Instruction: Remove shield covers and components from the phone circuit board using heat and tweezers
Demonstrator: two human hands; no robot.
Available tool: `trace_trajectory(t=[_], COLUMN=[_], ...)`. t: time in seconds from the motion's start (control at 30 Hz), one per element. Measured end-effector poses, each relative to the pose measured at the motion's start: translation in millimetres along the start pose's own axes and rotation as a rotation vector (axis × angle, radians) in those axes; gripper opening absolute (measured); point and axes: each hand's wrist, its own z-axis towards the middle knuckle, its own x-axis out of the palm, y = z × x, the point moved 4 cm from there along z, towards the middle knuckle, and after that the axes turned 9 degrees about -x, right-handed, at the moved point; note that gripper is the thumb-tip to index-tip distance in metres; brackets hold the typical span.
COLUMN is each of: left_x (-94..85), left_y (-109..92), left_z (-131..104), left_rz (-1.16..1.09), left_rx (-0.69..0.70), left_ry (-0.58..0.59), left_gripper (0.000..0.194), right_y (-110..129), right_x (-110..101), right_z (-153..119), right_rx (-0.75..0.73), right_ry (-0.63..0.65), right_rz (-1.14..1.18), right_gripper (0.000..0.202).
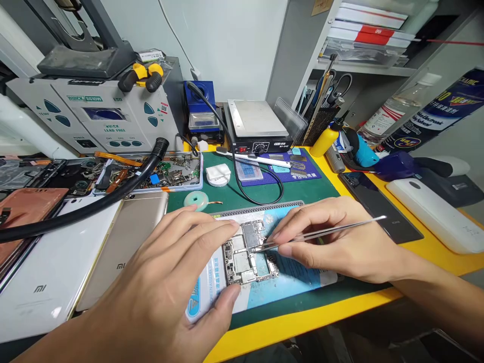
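Observation:
A phone circuit board (242, 262) with metal shields and a cut-out lies on a blue and white printed box or sheet (260, 295). At the board's left side is my left hand (170, 267), its index fingertip at the upper edge and its thumb at the lower left, steadying it between them. My right hand (325, 242) pinches metal tweezers (333, 230) like a pen. The tweezer tips touch or hover just over the middle of the board; I cannot tell which. Part of the board's left end is hidden behind my left fingers.
Behind stand a hot air station (102, 116), a hot plate (260, 121) and a blue iron stand (200, 96). Phones (45, 272) lie at left under a black hose (147, 166). A dark phone (378, 206) and a white device (434, 214) lie at right. A cable (236, 171) loops behind the board.

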Motion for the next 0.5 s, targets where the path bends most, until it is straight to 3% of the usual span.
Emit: trace_trajectory(t=[0.5], left_x=[-0.1], left_y=[2.7], left_z=[0.1], left_rz=[-0.038], left_rx=[-0.003], left_ry=[0.049], left_gripper=[0.05], right_y=[0.7], right_x=[0.5], right_z=[-0.6], right_rx=[-0.011], right_ry=[0.024], right_rz=[-0.018], right_gripper=[0.008])
